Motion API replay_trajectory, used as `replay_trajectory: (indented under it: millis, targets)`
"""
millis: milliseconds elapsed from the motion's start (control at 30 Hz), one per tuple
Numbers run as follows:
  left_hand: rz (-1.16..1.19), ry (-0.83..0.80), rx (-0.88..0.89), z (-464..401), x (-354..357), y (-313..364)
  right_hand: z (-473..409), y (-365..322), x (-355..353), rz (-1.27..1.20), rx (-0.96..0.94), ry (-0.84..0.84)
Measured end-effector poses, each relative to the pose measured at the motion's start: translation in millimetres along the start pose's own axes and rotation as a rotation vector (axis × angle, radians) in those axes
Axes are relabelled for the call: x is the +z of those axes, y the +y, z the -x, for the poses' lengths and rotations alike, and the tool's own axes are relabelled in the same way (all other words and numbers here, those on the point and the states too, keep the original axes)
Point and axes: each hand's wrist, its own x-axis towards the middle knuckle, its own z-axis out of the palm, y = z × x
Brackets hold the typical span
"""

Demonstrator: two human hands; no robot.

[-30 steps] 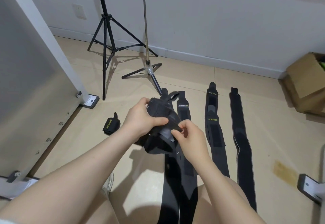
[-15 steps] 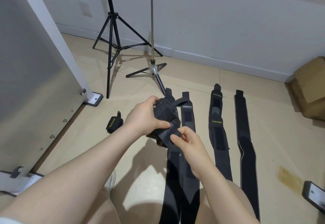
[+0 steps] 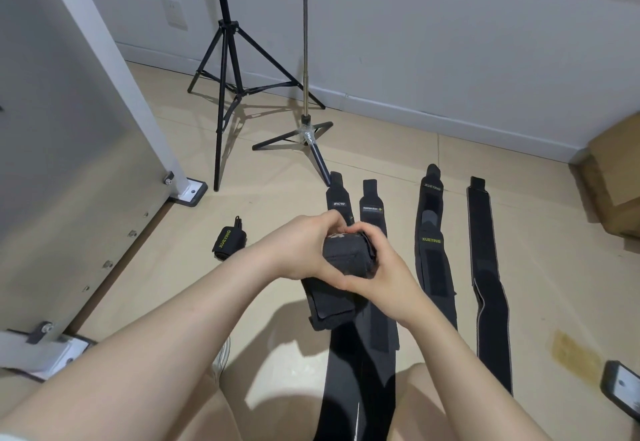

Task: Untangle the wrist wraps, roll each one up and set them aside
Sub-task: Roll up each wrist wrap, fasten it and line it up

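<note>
A black wrist wrap [image 3: 348, 255], rolled for most of its length, is held between both hands above the floor. My left hand [image 3: 298, 250] grips its left side and my right hand [image 3: 377, 267] curls round its right side. A loose flat end [image 3: 332, 305] hangs below the roll. One rolled wrap with yellow lettering [image 3: 229, 240] lies on the floor to the left. Several flat wraps lie in a row: two under my hands [image 3: 337, 198] [image 3: 372, 205], a double one [image 3: 431, 233] and a long one [image 3: 485, 267] at the right.
A black tripod [image 3: 225, 60] and a thin metal stand [image 3: 306, 129] rise at the back near the wall. A white panel on brackets [image 3: 188, 191] is at the left, a cardboard box [image 3: 613, 170] at the right, a phone [image 3: 621, 385] at lower right.
Both hands have closed in round the wrap, which is now a tighter roll with less loose strap. The camera has tilted, so the scene sits lower in view.
</note>
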Motion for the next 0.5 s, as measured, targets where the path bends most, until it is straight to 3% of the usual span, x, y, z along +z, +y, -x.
replay_trajectory:
  millis: [67, 133, 167, 267, 500]
  targets:
    - [-0.007, 0.226, -0.011, -0.3, 0.9, 1.8, 0.0, 0.7, -2.4, -0.154, 0.086, 0.171]
    - [0.025, 0.491, -0.078, 0.7, 1.0, 0.9, -0.4, 4.7, -3.9, -0.444, 0.192, 0.339]
    - [0.113, 0.541, -0.117, 1.4, 1.1, -1.3, -0.3, 7.1, -4.7, -0.611, 0.23, 0.382]
    - [0.521, 0.386, -0.176, 5.8, 4.6, -5.4, 0.9, 12.9, -4.2, -0.922, 0.261, 0.378]
    - [0.753, 0.26, -0.144, 3.2, 10.7, -3.1, 3.0, 3.9, 2.6, -0.807, 0.259, 0.292]
